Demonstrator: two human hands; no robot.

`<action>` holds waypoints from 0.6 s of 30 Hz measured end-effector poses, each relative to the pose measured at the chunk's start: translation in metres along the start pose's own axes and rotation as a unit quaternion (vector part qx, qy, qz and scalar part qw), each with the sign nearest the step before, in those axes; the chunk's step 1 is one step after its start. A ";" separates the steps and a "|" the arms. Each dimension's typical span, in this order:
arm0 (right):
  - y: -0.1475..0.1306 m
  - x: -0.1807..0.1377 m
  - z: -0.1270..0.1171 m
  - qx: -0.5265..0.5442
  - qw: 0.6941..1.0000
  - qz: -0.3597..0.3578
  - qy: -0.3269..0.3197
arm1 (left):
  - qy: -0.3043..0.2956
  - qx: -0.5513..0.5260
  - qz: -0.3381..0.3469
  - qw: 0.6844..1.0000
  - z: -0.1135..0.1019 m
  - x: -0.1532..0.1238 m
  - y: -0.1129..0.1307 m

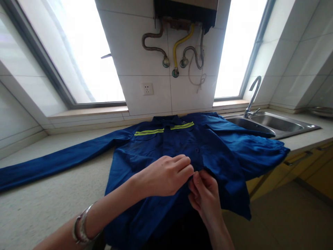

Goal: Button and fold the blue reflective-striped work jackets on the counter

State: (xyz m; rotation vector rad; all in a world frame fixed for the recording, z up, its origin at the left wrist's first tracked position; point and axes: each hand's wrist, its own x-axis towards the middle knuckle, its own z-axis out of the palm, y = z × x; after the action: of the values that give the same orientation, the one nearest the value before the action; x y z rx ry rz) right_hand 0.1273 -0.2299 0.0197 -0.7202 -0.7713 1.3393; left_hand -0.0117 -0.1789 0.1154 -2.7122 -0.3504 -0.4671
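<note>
A dark blue work shirt (221, 146) with yellow reflective stripes across the chest lies spread flat on a pale countertop (52, 205), collar toward the wall. One sleeve stretches far left. My left hand (163, 175) and my right hand (204, 192) meet at the shirt's front placket near the lower hem. Both pinch the fabric there with fingers pressed together. A small dark button shows just above them on the placket. A silver bracelet sits on my left wrist.
A steel double sink (273, 125) with a curved tap (253, 93) sits at the right of the counter. Pipes and a yellow hose hang under a wall heater (184, 10). Bright windows flank the tiled wall. Yellow cabinets (312, 166) stand below right.
</note>
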 end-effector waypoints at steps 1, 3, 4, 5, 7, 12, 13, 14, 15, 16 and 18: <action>0.001 0.001 -0.001 -0.003 1.000 -0.003 0.003 | 0.012 0.038 0.016 0.999 0.001 0.000 0.003; 0.002 0.001 -0.005 -0.012 1.000 -0.006 0.001 | 0.037 0.103 0.032 0.993 0.004 0.001 0.012; 0.000 0.001 -0.006 -0.011 1.000 -0.005 -0.002 | 0.048 0.127 0.028 0.990 0.005 0.001 0.017; -0.002 0.001 -0.007 -0.004 1.000 -0.003 -0.006 | 0.057 0.145 0.017 0.988 0.006 0.001 0.022; -0.008 0.001 -0.008 0.028 1.000 0.000 -0.006 | 0.067 0.167 -0.006 0.984 0.007 0.001 0.032; -0.019 0.000 -0.004 0.065 0.998 0.008 -0.002 | 0.052 0.155 -0.017 0.986 0.003 0.000 0.043; -0.020 0.000 -0.003 0.055 0.998 0.011 -0.006 | 0.037 0.134 -0.028 0.990 0.001 0.000 0.042; -0.021 -0.001 -0.003 0.045 0.999 0.014 -0.009 | 0.016 0.106 -0.044 0.993 -0.002 0.000 0.039; -0.021 -0.001 -0.002 0.036 0.999 0.014 -0.011 | -0.006 0.076 -0.061 0.995 -0.005 0.000 0.036; -0.020 -0.001 -0.002 0.029 0.999 0.014 -0.013 | -0.027 0.045 -0.079 0.995 -0.009 0.000 0.034; -0.019 -0.001 -0.002 0.012 1.000 0.013 -0.020 | -0.053 0.001 -0.111 0.992 -0.015 0.000 0.030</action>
State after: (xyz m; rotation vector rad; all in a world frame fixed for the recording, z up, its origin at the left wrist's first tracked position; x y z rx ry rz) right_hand 0.1391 -0.2328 0.0341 -0.6890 -0.7779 1.3882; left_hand -0.0071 -0.2116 0.1190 -2.7159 -0.6850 -0.3808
